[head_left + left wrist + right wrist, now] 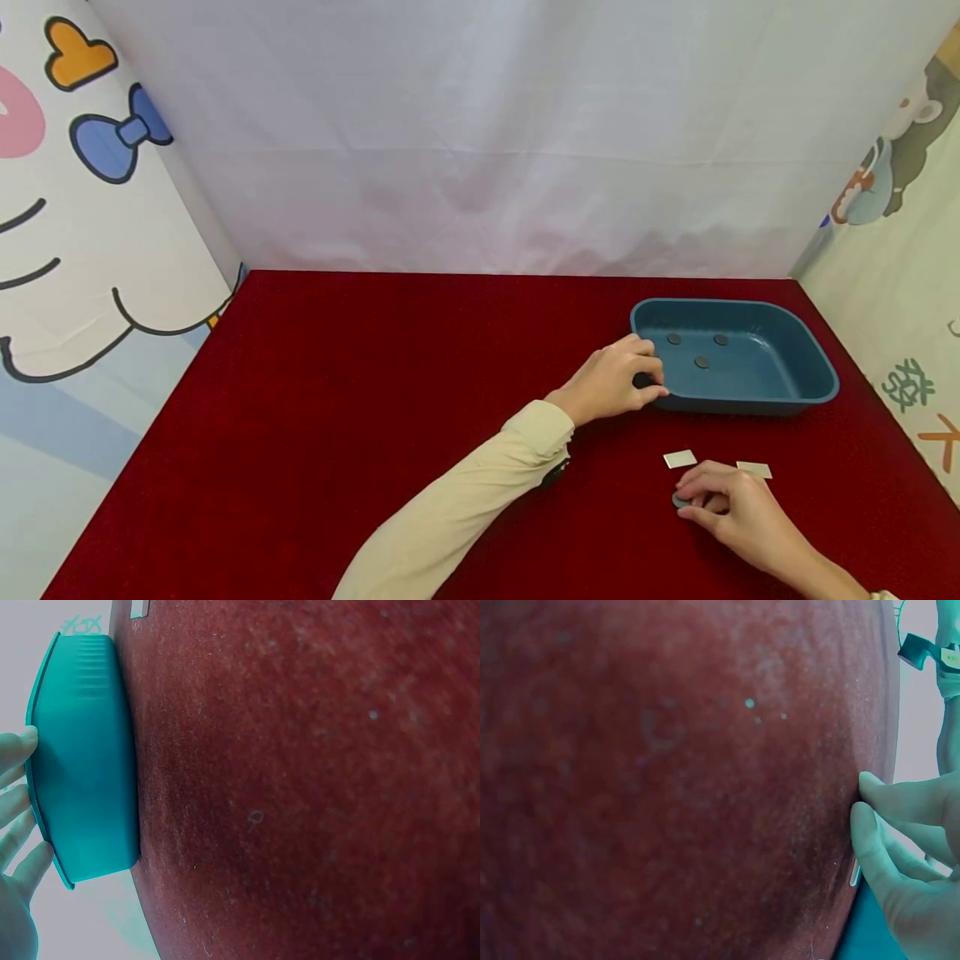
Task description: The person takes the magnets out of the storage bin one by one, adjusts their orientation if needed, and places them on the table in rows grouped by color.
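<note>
At the left end of a blue plastic basin (750, 404), my left hand (611, 379) holds the rim. The left wrist view shows the fingers and thumb spread along that rim of the basin (86, 765). A dark patch shows between thumb and fingers in the head view; I cannot tell what it is. Nearer the front, my right hand (738, 508) pinches a small grey disc (679, 501) between thumb and fingertips, at or just above the red cloth. The right wrist view shows the right hand (904, 840), but the disc is hidden there.
Several small dark discs (701, 362) lie apart on the basin's floor. Two small white rectangular pieces lie on the red cloth (375, 417): a left one (680, 459) and a right one (754, 470) partly behind the right hand. White curtains (487, 150) stand around the table.
</note>
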### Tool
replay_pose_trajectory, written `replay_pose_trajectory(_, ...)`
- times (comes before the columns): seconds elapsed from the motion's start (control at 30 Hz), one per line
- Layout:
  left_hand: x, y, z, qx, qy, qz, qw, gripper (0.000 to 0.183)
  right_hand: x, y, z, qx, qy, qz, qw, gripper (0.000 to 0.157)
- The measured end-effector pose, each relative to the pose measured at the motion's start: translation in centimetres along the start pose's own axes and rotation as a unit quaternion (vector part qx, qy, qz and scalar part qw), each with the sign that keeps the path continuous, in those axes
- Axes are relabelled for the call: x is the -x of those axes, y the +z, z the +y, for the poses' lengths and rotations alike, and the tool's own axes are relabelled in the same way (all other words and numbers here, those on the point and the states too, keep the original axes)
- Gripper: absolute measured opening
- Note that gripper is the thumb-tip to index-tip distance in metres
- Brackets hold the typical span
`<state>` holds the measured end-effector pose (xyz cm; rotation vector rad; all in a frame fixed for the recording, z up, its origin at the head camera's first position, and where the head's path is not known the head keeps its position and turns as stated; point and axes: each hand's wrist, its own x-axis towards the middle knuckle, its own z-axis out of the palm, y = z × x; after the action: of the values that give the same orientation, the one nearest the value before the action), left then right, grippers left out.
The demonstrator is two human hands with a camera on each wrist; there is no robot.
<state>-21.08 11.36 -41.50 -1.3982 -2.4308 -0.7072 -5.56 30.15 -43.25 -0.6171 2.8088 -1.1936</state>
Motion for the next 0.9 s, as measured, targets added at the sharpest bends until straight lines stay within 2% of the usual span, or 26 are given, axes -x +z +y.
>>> replay_pose_trajectory(0.2,0.0,-0.1,0.0,0.0,0.004,0.003,1.0,0.012,0.1,-0.2,-0.3,0.024,-0.001,0.004,1.0,0.021)
replay_pose_trajectory(0.4,0.0,-0.1,0.0,0.0,0.005,0.003,1.0,0.011,0.0,-0.8,-0.4,0.012,-0.002,0.023,1.0,0.024)
replay_pose_trajectory(0.53,0.0,-0.1,0.0,0.002,0.005,0.005,1.0,0.011,0.0,-1.5,-0.6,-0.002,0.027,0.031,0.999,0.024)
replay_pose_trajectory(0.7,0.0,-0.1,-0.1,0.004,0.007,0.007,0.9999,0.011,-0.1,-2.6,-1.1,-0.022,0.077,0.019,0.997,0.021)
replay_pose_trajectory(0.9,0.1,-0.1,0.0,0.006,0.008,0.009,0.9999,0.011,-0.3,-4.0,-1.4,-0.07,0.094,0.008,0.993,0.022)
